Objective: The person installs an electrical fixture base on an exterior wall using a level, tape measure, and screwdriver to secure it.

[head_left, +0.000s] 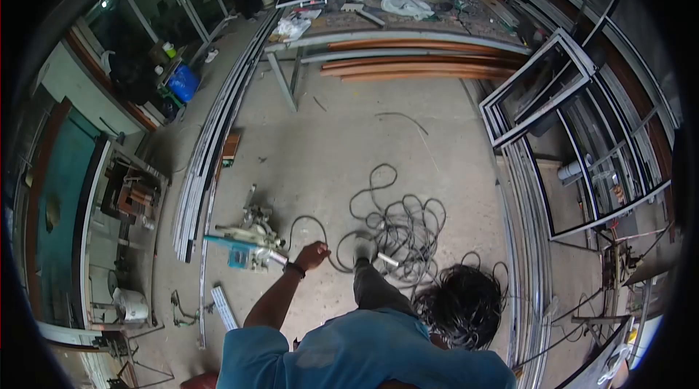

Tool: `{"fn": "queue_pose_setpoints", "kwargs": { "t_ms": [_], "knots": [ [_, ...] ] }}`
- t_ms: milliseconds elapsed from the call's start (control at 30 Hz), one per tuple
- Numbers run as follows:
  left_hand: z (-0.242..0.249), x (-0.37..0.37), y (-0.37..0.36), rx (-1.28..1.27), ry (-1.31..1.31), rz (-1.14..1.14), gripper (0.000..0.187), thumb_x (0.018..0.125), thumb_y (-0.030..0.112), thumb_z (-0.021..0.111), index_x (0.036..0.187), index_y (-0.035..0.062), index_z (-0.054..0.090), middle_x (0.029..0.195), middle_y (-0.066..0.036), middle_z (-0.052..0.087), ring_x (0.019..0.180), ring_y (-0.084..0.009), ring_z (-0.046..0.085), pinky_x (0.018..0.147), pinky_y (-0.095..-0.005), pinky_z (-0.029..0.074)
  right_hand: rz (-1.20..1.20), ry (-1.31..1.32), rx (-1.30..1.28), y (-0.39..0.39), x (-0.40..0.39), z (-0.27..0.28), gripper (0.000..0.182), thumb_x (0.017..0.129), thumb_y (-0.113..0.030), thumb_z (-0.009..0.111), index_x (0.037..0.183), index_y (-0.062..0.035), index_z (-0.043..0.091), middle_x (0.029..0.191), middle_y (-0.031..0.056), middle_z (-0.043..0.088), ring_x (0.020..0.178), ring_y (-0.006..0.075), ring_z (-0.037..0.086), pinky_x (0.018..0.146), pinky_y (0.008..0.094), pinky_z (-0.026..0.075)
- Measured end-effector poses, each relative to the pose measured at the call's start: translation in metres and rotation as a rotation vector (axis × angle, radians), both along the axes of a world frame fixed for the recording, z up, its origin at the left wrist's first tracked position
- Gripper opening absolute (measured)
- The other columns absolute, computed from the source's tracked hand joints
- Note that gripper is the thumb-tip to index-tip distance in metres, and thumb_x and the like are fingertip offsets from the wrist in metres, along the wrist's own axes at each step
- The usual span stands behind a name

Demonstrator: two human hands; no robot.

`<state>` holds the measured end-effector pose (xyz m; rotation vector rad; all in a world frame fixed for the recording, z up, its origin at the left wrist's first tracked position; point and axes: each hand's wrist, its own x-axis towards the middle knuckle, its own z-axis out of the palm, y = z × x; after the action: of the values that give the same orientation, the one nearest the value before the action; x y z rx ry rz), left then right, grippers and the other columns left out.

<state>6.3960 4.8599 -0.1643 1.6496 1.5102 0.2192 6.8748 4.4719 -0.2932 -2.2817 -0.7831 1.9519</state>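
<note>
My left hand [314,254], arm stretched forward with a dark band on the wrist, is closed on a black power cord. Beside it on the floor stands a power saw [247,251] with a teal body. Loose loops of the cord [408,225] lie tangled ahead of my shoe [364,247]. A dense black bundle [462,307], which looks like gathered cord, overlaps my right side. A little skin shows at its lower left edge; the fingers of my right hand are hidden. A short pale piece [389,259] lies by the shoe.
Long metal profiles [196,171] run along the left, and more profiles [528,258] along the right. White-edged frames [542,87] lean at the right. Copper-coloured bars [422,65] rest ahead below a cluttered worktable [342,21]. A perforated strip [224,307] lies near the saw.
</note>
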Motion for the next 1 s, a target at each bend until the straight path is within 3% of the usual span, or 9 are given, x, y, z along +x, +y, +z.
{"fn": "queue_pose_setpoints", "kwargs": {
  "t_ms": [133,167,267,300,467,633,700,867,1000],
  "knots": [
    [0.031,0.025,0.137,-0.055,-0.015,-0.272,0.043,0.089,0.038,0.071,0.115,0.0036,0.067,0.1,-0.014,0.073,0.095,-0.0286,0.07,0.086,-0.0406,0.055,0.077,0.038,0.445,0.249,0.004,-0.028,0.031,0.089,-0.032,0.07,0.104,-0.0055,0.071,0.096,0.0171,0.071,0.083,0.0238,0.068,0.075,0.0401,0.052],
    [0.041,0.031,0.169,-0.056,-0.03,-0.287,0.042,0.09,0.037,0.07,0.114,0.004,0.067,0.099,-0.014,0.072,0.094,-0.0283,0.07,0.086,-0.0403,0.055,0.078,-0.213,0.56,0.323,-0.005,0.004,0.033,0.091,-0.034,0.068,0.106,-0.005,0.07,0.095,0.0182,0.071,0.087,0.0238,0.069,0.078,0.0385,0.053],
    [0.063,0.048,0.265,-0.075,-0.081,-0.237,0.042,0.091,0.036,0.07,0.117,0.003,0.066,0.102,-0.013,0.073,0.095,-0.0272,0.071,0.085,-0.039,0.056,-0.074,-0.047,0.696,0.53,-0.006,0.092,0.036,0.095,-0.028,0.066,0.122,-0.0038,0.065,0.099,0.0084,0.071,0.086,0.0158,0.066,0.07,0.0314,0.053],
    [0.066,0.052,0.301,-0.08,-0.096,-0.21,0.043,0.092,0.035,0.07,0.118,0.0022,0.066,0.105,-0.013,0.073,0.097,-0.0268,0.071,0.085,-0.0385,0.057,-0.174,0.042,0.689,0.595,-0.01,0.128,0.034,0.094,-0.026,0.07,0.118,-0.0025,0.067,0.105,0.0139,0.074,0.099,0.0235,0.071,0.086,0.0344,0.055],
    [0.048,0.074,0.499,-0.064,-0.201,-0.266,0.038,0.093,0.031,0.069,0.119,0.0039,0.066,0.102,-0.013,0.074,0.097,-0.0236,0.071,0.087,-0.0361,0.056,-0.253,0.097,0.791,0.868,-0.003,0.189,0.034,0.097,-0.026,0.066,0.125,-0.0064,0.064,0.101,0.0068,0.071,0.085,0.0148,0.068,0.07,0.0309,0.054],
    [0.037,0.107,0.746,0.1,-0.167,-0.245,0.036,0.092,0.03,0.072,0.117,0.0042,0.066,0.107,-0.013,0.072,0.093,-0.0265,0.072,0.083,-0.0376,0.057,-0.235,0.11,0.6,1.081,0.005,0.184,0.037,0.097,-0.027,0.066,0.127,-0.0062,0.061,0.11,0.0073,0.069,0.097,0.0164,0.067,0.078,0.0336,0.055],
    [0.055,0.134,0.842,0.251,-0.186,-0.224,0.038,0.091,0.027,0.073,0.118,0.0026,0.064,0.102,-0.014,0.07,0.09,-0.0263,0.071,0.08,-0.0369,0.057,0.018,0.051,0.832,1.144,0.01,0.205,0.039,0.096,-0.025,0.068,0.128,-0.0043,0.06,0.117,0.0099,0.068,0.104,0.0206,0.067,0.087,0.0338,0.054],
    [0.153,0.213,1.073,0.378,-0.316,-0.303,0.055,0.09,0.027,0.075,0.135,0.0033,0.054,0.133,-0.017,0.055,0.104,-0.0319,0.065,0.086,-0.0403,0.056,0.001,0.058,0.946,1.303,0.062,0.281,0.043,0.094,-0.017,0.072,0.132,-0.0047,0.057,0.123,0.0103,0.066,0.109,0.0204,0.065,0.088,0.0342,0.055],
    [0.212,0.276,1.25,0.654,-0.304,-0.285,0.066,0.083,0.023,0.079,0.137,0.0031,0.047,0.13,-0.021,0.053,0.113,-0.0426,0.058,0.087,-0.048,0.053,-0.149,0.092,1.204,1.495,0.121,0.287,0.059,0.089,-0.013,0.077,0.14,-0.0083,0.048,0.13,0.0091,0.059,0.111,0.0194,0.06,0.087,0.0344,0.054]
  ]
}}
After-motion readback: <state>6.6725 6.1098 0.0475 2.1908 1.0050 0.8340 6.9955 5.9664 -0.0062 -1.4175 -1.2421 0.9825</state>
